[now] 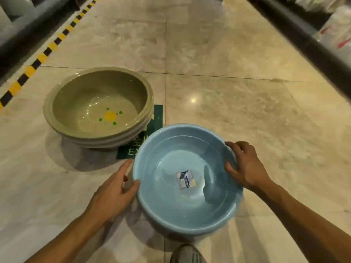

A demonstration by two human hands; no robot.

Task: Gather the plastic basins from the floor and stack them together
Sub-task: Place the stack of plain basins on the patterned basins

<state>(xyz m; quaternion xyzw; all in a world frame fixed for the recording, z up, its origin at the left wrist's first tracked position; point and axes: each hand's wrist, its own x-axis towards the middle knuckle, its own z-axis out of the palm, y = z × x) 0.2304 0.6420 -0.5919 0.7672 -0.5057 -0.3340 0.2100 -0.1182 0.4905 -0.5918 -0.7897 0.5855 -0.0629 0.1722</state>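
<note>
The stack of beige basins (79,99) stands on the floor (237,88). The blue basin (161,204) is just beside this stack, on its near-right side, w/ a small label (185,179) at the bottom inside. Left hand (112,192) and right hand (247,168) each grip its rim, on opposite sides.

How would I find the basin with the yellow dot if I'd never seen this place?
Look along the shiny tiled floor to the yellow-and-black striped line on the left. Near it, partly on a green floor sign, sits a stack of basins. The top basin is olive with a yellow dot inside; the blue basin nearby has none.
</note>
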